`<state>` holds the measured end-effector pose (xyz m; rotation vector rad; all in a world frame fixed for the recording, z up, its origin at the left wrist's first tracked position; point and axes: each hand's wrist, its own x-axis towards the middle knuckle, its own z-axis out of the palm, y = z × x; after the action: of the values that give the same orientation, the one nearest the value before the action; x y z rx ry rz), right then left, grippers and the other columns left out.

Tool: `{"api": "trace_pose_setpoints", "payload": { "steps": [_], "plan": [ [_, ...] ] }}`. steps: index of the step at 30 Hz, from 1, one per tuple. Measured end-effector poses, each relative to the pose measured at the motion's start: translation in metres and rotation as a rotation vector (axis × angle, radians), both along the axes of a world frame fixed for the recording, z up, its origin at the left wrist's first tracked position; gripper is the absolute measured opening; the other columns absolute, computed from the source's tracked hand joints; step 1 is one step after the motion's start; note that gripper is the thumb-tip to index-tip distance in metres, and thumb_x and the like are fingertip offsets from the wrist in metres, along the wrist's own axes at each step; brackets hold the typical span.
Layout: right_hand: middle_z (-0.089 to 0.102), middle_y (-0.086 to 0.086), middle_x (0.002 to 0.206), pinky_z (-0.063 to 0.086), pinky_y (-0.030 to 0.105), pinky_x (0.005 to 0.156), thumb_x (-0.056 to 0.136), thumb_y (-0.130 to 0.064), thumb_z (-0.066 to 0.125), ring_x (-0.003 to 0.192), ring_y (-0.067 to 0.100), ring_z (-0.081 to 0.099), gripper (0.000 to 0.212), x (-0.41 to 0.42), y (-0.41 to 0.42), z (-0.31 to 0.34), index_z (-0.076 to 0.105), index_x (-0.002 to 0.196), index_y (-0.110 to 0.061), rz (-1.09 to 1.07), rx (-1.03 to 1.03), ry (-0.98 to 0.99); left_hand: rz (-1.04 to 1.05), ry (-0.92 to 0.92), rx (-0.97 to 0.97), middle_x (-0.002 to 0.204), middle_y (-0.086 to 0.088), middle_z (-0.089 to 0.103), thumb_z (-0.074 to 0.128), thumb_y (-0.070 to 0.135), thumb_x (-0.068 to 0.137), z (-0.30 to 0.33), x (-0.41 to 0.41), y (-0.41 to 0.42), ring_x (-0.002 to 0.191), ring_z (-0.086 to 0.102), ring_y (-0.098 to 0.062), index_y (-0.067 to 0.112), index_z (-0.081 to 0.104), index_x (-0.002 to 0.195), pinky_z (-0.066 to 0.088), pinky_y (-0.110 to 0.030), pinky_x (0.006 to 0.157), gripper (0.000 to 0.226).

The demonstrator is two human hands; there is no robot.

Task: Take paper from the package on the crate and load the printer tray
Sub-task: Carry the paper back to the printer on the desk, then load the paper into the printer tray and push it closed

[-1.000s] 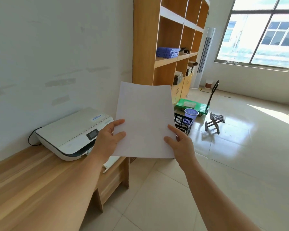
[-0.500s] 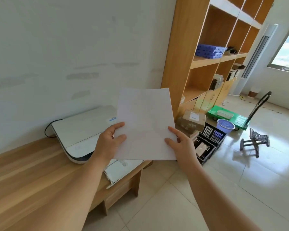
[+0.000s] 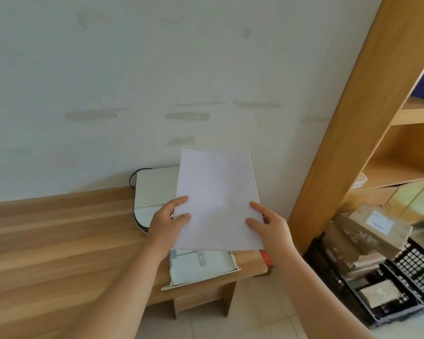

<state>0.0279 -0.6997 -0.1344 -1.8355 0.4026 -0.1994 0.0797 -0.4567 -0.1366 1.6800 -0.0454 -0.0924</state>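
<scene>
White paper (image 3: 217,201), held upright and slightly tilted, gripped along its lower side edges by both hands. Left hand (image 3: 165,222) closed on the left edge, thumb across the front face, fingers (image 3: 179,200) curled at the edge. Right hand (image 3: 271,225) clamped on the right edge, thumb on the front, the rest behind the sheet. Whether one sheet or a thin stack, impossible to tell.

Behind the paper and past the left hand, against the wall: white printer (image 3: 152,192), mostly hidden by the sheet, black cable looping at its far left corner. Directly below both hands, the open printer tray (image 3: 201,267), pulled out and jutting over the front edge of the wooden desk (image 3: 59,241); paper above it, not touching.

Off to the right of the right hand, on the floor: black crate (image 3: 387,289) with brown-wrapped paper package (image 3: 372,231) stacked on top, white label facing up. Behind that, tall wooden shelf (image 3: 353,118) rising along the right.
</scene>
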Motion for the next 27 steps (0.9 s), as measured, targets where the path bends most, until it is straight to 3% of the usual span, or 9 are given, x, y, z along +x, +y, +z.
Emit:
{"api": "trace_pose_setpoints", "payload": {
  "steps": [7,10,12,16,24,27],
  "plan": [
    [0.058,-0.011,0.101,0.058,0.03,0.075,0.09,-0.018,0.066,0.09,0.017,0.063,0.038,0.025,-0.016,-0.016,0.06,0.124,-0.034,0.187,0.091,0.044,0.179,0.05,0.006,0.128,0.007,0.061,0.066,0.014,0.082,-0.014,-0.019,-0.012,0.116,0.058,-0.017,0.05,0.063,0.103,0.049,-0.038,0.097,0.042],
    [0.063,-0.004,0.105,0.051,0.017,0.063,0.088,-0.015,0.067,0.09,0.015,0.063,0.041,0.033,-0.013,-0.029,0.062,0.126,-0.03,0.236,0.13,0.057,0.224,0.086,0.047,0.121,0.005,0.063,0.064,0.012,0.084,-0.023,-0.02,-0.007,0.102,0.064,-0.017,0.048,0.061,0.105,0.052,-0.03,0.084,0.042],
    [0.06,0.0,0.115,0.049,0.017,0.064,0.088,-0.016,0.068,0.096,0.018,0.061,0.041,0.039,-0.009,-0.038,0.063,0.125,-0.031,0.252,0.134,0.074,0.245,0.105,0.044,0.117,0.004,0.065,0.064,0.01,0.085,-0.03,-0.018,-0.003,0.097,0.065,-0.016,0.047,0.061,0.104,0.05,-0.025,0.076,0.042],
    [0.055,0.002,0.125,0.052,0.023,0.076,0.086,-0.016,0.07,0.103,0.021,0.059,0.04,0.052,-0.004,-0.051,0.064,0.123,-0.031,0.254,0.12,0.097,0.229,0.135,0.033,0.119,0.006,0.065,0.065,0.011,0.084,-0.045,-0.006,0.004,0.1,0.065,-0.014,0.046,0.062,0.106,0.051,-0.028,0.081,0.041],
    [0.063,-0.003,0.115,0.052,0.025,0.072,0.09,-0.018,0.065,0.092,0.015,0.062,0.035,0.073,0.004,-0.068,0.064,0.124,-0.028,0.191,0.085,0.2,0.163,0.205,0.033,0.115,0.005,0.067,0.066,0.011,0.084,-0.081,0.023,0.015,0.099,0.066,-0.016,0.042,0.062,0.11,0.053,-0.03,0.084,0.041],
    [0.064,-0.006,0.114,0.05,0.023,0.07,0.089,-0.017,0.065,0.094,0.013,0.063,0.035,0.078,0.008,-0.075,0.065,0.123,-0.027,0.191,0.088,0.216,0.17,0.243,0.026,0.113,0.003,0.068,0.066,0.013,0.083,-0.092,0.027,0.017,0.096,0.067,-0.018,0.045,0.061,0.106,0.055,-0.037,0.085,0.04]
  ]
}}
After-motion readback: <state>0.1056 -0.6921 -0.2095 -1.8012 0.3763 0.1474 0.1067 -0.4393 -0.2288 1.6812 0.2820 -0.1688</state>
